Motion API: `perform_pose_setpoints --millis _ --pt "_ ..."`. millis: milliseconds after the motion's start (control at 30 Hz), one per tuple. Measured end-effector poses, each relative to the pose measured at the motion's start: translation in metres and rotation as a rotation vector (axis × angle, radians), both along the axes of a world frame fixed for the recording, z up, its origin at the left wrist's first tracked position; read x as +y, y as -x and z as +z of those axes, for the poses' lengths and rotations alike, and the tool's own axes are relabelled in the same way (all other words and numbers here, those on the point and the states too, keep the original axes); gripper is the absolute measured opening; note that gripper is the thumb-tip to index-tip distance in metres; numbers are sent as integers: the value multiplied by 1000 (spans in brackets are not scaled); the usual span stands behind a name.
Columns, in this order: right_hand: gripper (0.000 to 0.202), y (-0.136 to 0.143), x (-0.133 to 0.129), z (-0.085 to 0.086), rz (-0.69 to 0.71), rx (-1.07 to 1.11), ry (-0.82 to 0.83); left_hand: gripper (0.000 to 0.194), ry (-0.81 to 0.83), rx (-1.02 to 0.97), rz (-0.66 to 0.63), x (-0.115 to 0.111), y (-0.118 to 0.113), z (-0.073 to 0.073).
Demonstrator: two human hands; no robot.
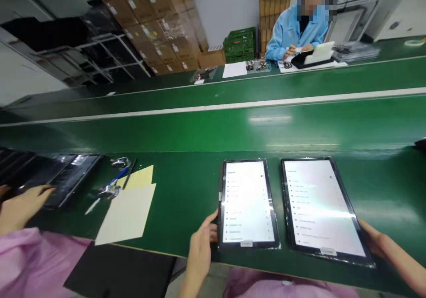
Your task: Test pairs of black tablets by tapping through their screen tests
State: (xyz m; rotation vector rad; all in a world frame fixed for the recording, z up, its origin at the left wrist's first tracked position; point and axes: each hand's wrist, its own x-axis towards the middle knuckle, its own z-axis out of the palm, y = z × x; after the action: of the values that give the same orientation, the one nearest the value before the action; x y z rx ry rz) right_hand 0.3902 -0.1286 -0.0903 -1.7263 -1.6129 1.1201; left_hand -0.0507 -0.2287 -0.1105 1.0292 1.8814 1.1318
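Two lit tablets lie side by side on the green bench in front of me, both showing a white settings list. My left hand point(200, 241) holds the lower left edge of the left tablet point(248, 202), thumb against its frame. My right hand point(374, 240) grips the lower right corner of the right tablet point(321, 207); its fingers are partly hidden by the tablet's edge. Both tablets rest flat, a narrow gap between them.
A co-worker's hand point(20, 207) in a pink sleeve rests on dark tablets point(71, 176) at the left. Paper sheets point(128, 213), pens and a black pad point(120, 271) lie nearby. Beyond the conveyor belt point(233, 125) a person in blue point(294, 31) works; cartons point(159, 27) and green crates point(240, 45) stand behind.
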Motion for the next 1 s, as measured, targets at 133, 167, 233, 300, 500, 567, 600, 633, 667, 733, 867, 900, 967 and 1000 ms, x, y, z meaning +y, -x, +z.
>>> perform_pose_setpoints --millis 133,167,233,300,500,567,600,633,667,733,867,900,967,1000 --pt "61 5 19 26 153 -677 -488 53 -327 892 4 5 6 15" --pt "60 16 19 31 198 -745 -600 53 -352 966 -29 7 1 17" --pt "54 46 16 34 425 -710 -752 55 -339 1006 -132 12 -15 19" --pt "51 72 13 31 617 -643 -800 59 -294 1030 -167 15 -35 18" --pt "36 71 5 17 638 -621 -810 68 -303 1049 -227 9 -60 22" --pt "36 53 5 19 586 -592 -828 67 -409 994 -292 2 -55 23" --pt "38 44 5 21 536 -572 -838 67 -443 979 -271 -1 -52 23" --pt "41 36 4 22 474 -546 -845 68 -450 970 -213 -3 -49 22" --pt "44 28 4 24 409 -519 -843 71 -432 953 -138 -4 -45 20" --pt "52 19 3 25 323 -479 -793 76 -362 846 -48 -3 -39 13" --pt "57 20 0 21 351 -522 -724 78 -284 540 -105 8 -32 -2" --pt "57 23 0 19 358 -539 -734 80 -278 525 -107 10 -31 -5" --pt "58 30 -1 15 367 -552 -759 85 -286 570 -80 14 -32 -10" --pt "59 33 -2 13 375 -550 -765 87 -301 613 -64 14 -33 -12"
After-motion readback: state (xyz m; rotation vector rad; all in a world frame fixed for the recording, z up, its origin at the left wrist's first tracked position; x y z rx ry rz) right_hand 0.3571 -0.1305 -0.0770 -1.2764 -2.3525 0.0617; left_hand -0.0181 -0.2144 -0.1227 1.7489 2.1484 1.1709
